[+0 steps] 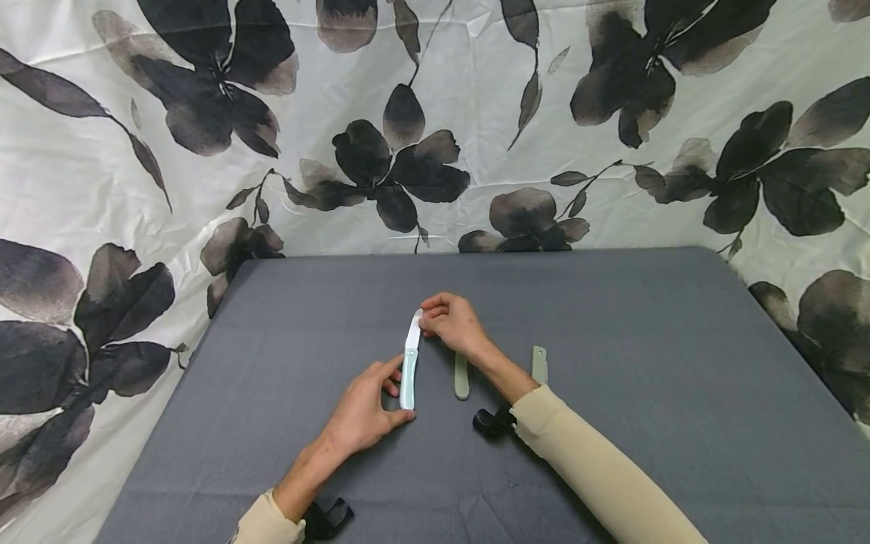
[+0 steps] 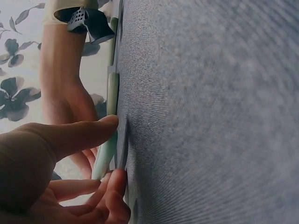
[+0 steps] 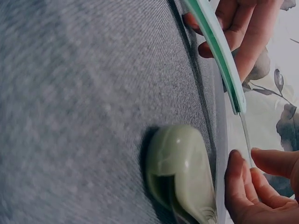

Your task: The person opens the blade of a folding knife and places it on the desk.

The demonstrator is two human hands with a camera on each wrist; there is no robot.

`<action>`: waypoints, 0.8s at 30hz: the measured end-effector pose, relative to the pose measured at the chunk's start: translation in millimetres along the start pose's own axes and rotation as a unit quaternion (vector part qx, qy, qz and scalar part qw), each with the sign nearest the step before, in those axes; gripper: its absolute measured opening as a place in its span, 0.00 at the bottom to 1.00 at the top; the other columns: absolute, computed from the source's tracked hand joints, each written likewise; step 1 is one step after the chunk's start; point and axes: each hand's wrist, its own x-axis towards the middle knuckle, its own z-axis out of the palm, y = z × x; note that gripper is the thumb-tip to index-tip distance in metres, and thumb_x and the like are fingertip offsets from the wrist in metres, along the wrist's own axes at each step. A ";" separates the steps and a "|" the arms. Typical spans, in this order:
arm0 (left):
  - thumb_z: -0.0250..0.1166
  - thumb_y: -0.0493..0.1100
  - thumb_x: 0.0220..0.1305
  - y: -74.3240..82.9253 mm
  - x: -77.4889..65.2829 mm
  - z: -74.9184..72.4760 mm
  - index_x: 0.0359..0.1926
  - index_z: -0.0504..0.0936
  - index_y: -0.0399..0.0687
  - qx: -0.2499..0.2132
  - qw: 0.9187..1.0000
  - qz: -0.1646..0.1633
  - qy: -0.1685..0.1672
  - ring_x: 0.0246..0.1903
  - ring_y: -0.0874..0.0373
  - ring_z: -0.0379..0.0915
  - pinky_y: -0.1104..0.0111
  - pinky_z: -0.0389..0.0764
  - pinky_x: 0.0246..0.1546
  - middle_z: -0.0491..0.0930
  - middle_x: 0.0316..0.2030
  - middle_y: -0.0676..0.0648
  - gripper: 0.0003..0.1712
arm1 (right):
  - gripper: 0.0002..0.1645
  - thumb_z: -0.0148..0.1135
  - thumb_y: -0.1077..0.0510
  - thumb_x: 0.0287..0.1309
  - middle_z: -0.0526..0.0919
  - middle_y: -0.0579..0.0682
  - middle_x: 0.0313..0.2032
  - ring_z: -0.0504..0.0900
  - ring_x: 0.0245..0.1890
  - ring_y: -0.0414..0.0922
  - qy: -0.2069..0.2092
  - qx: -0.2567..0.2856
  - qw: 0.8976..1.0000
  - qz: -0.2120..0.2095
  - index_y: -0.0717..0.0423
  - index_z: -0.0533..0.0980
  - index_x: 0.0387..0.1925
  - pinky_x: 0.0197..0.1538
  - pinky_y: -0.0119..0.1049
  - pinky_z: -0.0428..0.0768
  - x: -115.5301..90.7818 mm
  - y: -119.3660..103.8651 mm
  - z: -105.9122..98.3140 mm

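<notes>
- Cream right sleeve (image 1: 598, 461) and left sleeve (image 1: 266, 523) reach in from the lower edge, a black wrist mount (image 1: 328, 520) showing beside the left cuff.
- Left hand (image 1: 363, 408) holds the handle of a folding knife (image 1: 410, 370): thumb at the butt, forefinger near the blade end, fingers spread about as wide as the pale blue-green handle is long.
- The knife is unfolded over the worktop (image 1: 646, 325), between both hands, blade pointing away.
- Just right of it, a sage-green handle (image 1: 461, 378) lies partly under the right wrist; another green handle (image 1: 540, 364) shows past the sleeve.
- Right hand (image 1: 455, 323) pinches the blade near its tip, thumb and fingers nearly closed together.
- Floral cloth (image 1: 489, 166) hangs behind.
</notes>
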 end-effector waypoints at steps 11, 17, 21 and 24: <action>0.85 0.38 0.46 -4.8 -1.9 -0.9 0.70 0.75 0.37 0.035 0.999 -0.024 -0.011 0.38 0.61 0.70 0.69 0.74 0.39 0.75 0.44 0.48 0.49 | 0.19 0.68 0.62 0.66 0.85 0.58 0.45 0.85 0.36 0.44 -0.024 -0.103 0.994 -0.002 0.62 0.82 0.57 0.36 0.30 0.79 -1.6 -1.7 2.9; 0.85 0.39 0.47 -5.9 -4.6 -2.0 0.70 0.75 0.37 0.035 0.999 -0.030 -0.024 0.40 0.59 0.71 0.68 0.75 0.40 0.75 0.46 0.47 0.48 | 0.19 0.67 0.62 0.67 0.85 0.59 0.47 0.84 0.40 0.47 -0.035 -0.123 0.992 -0.004 0.63 0.82 0.58 0.36 0.30 0.77 -2.7 0.3 3.6; 0.85 0.39 0.47 -6.3 -5.5 -2.3 0.70 0.74 0.37 0.036 0.999 -0.031 -0.027 0.40 0.60 0.70 0.67 0.75 0.40 0.75 0.46 0.47 0.48 | 0.19 0.67 0.61 0.66 0.85 0.59 0.47 0.84 0.42 0.48 -0.036 -0.132 0.991 -0.008 0.63 0.82 0.57 0.38 0.31 0.78 -2.9 1.2 3.8; 0.85 0.39 0.48 -6.5 -5.9 -2.6 0.70 0.74 0.36 0.038 0.998 -0.031 -0.028 0.39 0.60 0.70 0.67 0.74 0.40 0.75 0.46 0.46 0.48 | 0.20 0.67 0.61 0.67 0.85 0.60 0.49 0.84 0.43 0.49 -0.042 -0.139 0.989 -0.006 0.63 0.82 0.58 0.39 0.31 0.78 -3.6 -0.4 4.0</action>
